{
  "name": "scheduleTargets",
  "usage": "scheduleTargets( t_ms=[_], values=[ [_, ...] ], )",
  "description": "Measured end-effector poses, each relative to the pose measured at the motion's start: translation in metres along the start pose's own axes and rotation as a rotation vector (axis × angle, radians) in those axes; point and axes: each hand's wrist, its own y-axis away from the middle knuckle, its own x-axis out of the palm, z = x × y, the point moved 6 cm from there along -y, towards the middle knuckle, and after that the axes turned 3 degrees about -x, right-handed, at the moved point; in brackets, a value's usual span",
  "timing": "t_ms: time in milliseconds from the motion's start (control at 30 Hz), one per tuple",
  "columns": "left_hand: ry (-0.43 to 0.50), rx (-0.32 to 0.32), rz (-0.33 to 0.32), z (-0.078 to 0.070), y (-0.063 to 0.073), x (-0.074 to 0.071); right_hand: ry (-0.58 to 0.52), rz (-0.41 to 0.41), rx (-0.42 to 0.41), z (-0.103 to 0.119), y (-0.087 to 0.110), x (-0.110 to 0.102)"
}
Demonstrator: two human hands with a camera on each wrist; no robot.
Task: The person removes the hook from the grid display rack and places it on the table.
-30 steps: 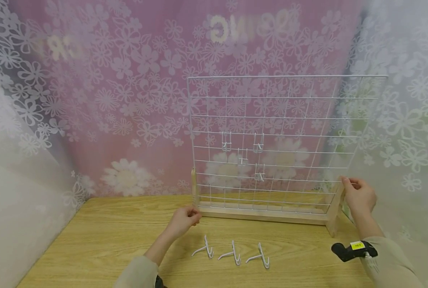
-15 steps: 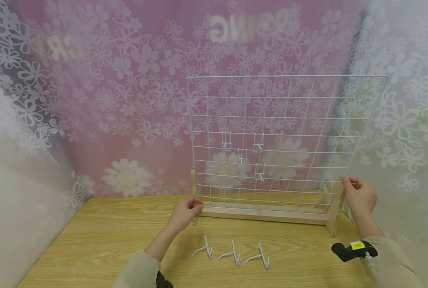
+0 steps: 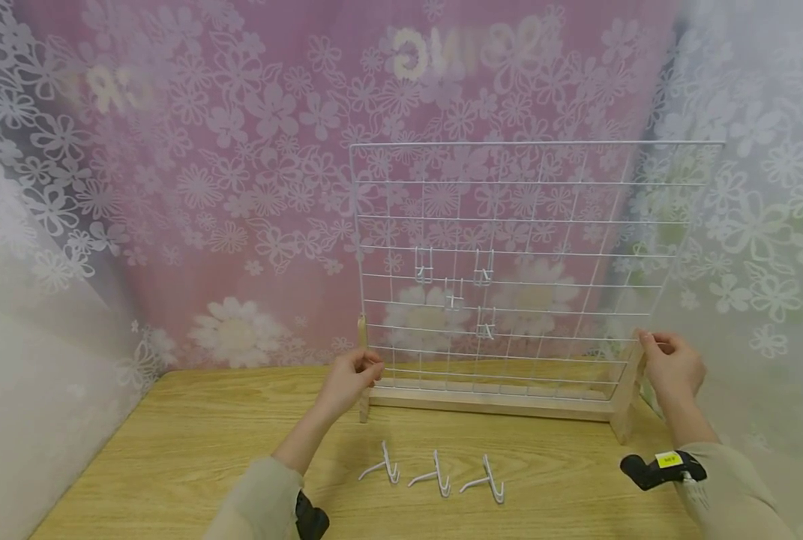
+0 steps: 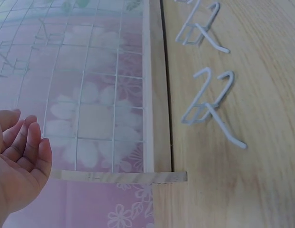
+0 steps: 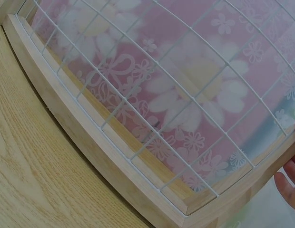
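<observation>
A white wire grid panel (image 3: 536, 142) stands upright in a wooden stand, whose base rail (image 3: 489, 403) lies along the table. My right hand (image 3: 674, 367) pinches the top of the right wooden upright (image 3: 624, 412) between thumb and fingers. By the left wooden upright (image 4: 123, 177), my left hand (image 3: 349, 384) hovers with loosely curled fingers, and nothing shows between them. Several white wire hooks (image 3: 486, 330) hang on the grid's lower left half. Three more, a left hook (image 3: 387, 459), a middle hook (image 3: 438, 472) and a right hook (image 3: 490, 474), lie in a row before the stand.
The stand sits toward the back right of a wood-grain table (image 3: 192, 450). Close behind it hangs a pink and white flowered curtain (image 3: 253, 225), with pale curtain on both sides. Black straps with camera mounts (image 3: 664, 471) sit on the wrists.
My left hand has risen from the lower end of the left upright, up along it. The right hand stays at its upright, and the hooks have not moved.
</observation>
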Motion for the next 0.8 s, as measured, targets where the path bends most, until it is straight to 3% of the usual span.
scheduleTargets(
  t_ms=[367,800],
  values=[
    [0.005,0.001,0.0,-0.018,-0.008,-0.005,0.003,0.01,0.013,-0.002,0.0,0.001],
    [-0.017,0.061,-0.024,-0.041,-0.022,-0.012,-0.005,0.011,0.015,-0.001,0.002,0.0]
  ],
)
